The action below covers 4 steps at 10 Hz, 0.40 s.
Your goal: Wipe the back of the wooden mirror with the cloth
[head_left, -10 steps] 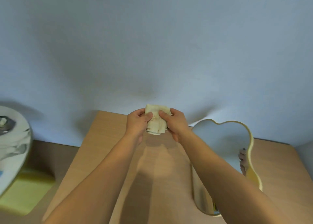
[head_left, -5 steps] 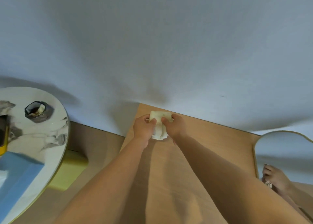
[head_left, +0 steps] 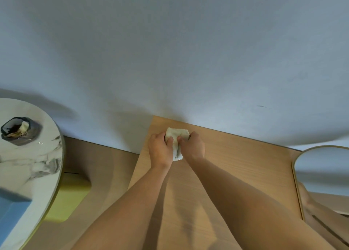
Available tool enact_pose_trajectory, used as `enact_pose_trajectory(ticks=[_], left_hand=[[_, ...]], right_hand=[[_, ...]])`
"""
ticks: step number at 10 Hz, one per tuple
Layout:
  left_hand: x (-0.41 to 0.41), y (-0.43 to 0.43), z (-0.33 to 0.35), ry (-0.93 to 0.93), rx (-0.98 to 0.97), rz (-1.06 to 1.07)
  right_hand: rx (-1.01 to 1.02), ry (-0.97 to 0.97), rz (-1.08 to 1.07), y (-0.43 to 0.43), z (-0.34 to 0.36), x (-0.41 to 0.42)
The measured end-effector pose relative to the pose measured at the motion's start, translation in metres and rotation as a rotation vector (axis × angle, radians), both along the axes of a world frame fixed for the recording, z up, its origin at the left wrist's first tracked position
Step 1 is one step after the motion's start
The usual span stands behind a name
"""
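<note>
A folded cream cloth (head_left: 177,135) is pinched between my left hand (head_left: 160,152) and my right hand (head_left: 194,148), thumbs on top. Both hands press it against a large light wooden panel (head_left: 245,166), close to the panel's far left corner by the wall. The panel looks like the plain wooden back of the mirror; no glass shows on it. My forearms stretch across its middle and hide part of the wood.
A gold-rimmed curvy mirror (head_left: 293,172) lies at the right edge, glass up. A round marble table (head_left: 37,161) stands at the left with a dark bowl (head_left: 17,128) and a blue object (head_left: 11,214). A yellow block (head_left: 69,198) lies under it. A pale wall (head_left: 170,60) rises behind.
My hands carried the cloth left toward the panel's far left corner and down onto the wood. My view swung left, so the gold-rimmed mirror slid to the right edge and the marble table came in.
</note>
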State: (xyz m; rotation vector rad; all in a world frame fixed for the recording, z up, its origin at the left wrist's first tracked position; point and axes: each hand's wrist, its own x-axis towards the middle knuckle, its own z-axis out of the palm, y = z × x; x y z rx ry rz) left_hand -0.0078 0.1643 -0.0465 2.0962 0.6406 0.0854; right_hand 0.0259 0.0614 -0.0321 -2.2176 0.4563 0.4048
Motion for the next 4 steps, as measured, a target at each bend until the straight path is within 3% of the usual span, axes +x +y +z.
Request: enact_pose_trajectory(ticks=[3, 4], left_hand=[[-0.002, 0.008, 0.024, 0.058, 0.073, -0.047], [-0.018, 0.0, 0.058, -0.086, 0.132, -0.033]], right_hand=[[-0.038, 0.014, 0.045, -0.019, 0.027, -0.008], [-0.057, -0.184, 0.092, -0.039, 0.061, -0.024]])
